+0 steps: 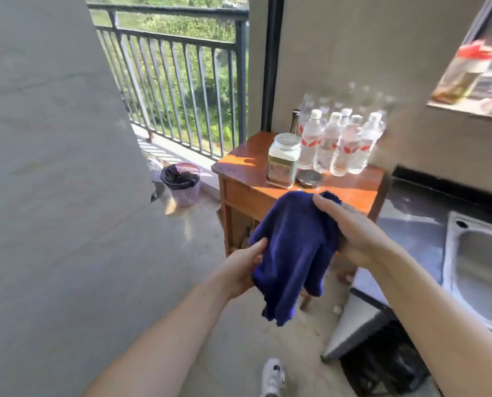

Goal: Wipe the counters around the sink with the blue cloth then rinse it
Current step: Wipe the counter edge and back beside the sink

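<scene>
Two bare forearms reach in from the bottom edge, and between them, low down, a white shoe stands on the pale floor. The left hand grips the lower left side of the blue cloth, thumb on top and fingers curled under the fabric. The right hand grasps the cloth's upper right part, its fingers bent over the bunched top edge. The cloth hangs in the air between both hands, in front of a wooden table and apart from the counter; its loose lower end droops toward the floor. On the table's far right corner stands a cluster of clear water bottles with white caps and red labels, with a dark bottle just behind them. Near the table's middle sits an open glass jar, and a round lid lies just beside it. To the right of the table a dark counter runs along the wall, with a steel sink set into it at the right edge. On the floor left of the table, near the balcony railing, stands a pink mesh bin lined with a dark bag. A grey wall fills the left side.
</scene>
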`<act>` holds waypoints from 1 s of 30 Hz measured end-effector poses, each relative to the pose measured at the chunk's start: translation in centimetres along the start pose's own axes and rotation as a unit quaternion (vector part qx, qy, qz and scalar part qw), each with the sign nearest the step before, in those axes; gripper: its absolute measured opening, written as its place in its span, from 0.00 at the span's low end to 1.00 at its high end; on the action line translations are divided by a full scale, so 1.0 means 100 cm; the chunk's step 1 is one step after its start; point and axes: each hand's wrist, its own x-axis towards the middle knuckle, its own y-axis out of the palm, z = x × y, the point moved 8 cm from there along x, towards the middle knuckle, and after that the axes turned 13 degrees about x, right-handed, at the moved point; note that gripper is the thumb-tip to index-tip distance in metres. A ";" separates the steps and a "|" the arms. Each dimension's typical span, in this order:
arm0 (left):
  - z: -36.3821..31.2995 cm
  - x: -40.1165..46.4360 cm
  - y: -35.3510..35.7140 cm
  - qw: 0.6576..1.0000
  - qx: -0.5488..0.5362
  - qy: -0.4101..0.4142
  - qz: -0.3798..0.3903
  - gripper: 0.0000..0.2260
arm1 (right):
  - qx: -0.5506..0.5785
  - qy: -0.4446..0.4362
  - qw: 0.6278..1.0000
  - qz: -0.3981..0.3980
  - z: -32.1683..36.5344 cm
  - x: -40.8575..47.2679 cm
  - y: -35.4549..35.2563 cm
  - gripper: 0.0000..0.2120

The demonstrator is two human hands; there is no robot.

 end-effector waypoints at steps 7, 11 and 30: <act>0.011 0.027 0.105 0.999 0.032 -0.011 0.013 0.07 | 0.000 -0.055 0.986 -0.156 0.017 -0.083 -0.169 0.08; -0.003 0.043 0.166 0.986 0.164 0.034 0.000 0.04 | -0.022 -0.064 0.976 -0.205 0.022 -0.117 -0.252 0.08; -0.076 0.084 0.359 0.946 0.172 0.248 -0.117 0.05 | -0.194 -0.248 0.883 -0.348 0.126 -0.166 -0.473 0.11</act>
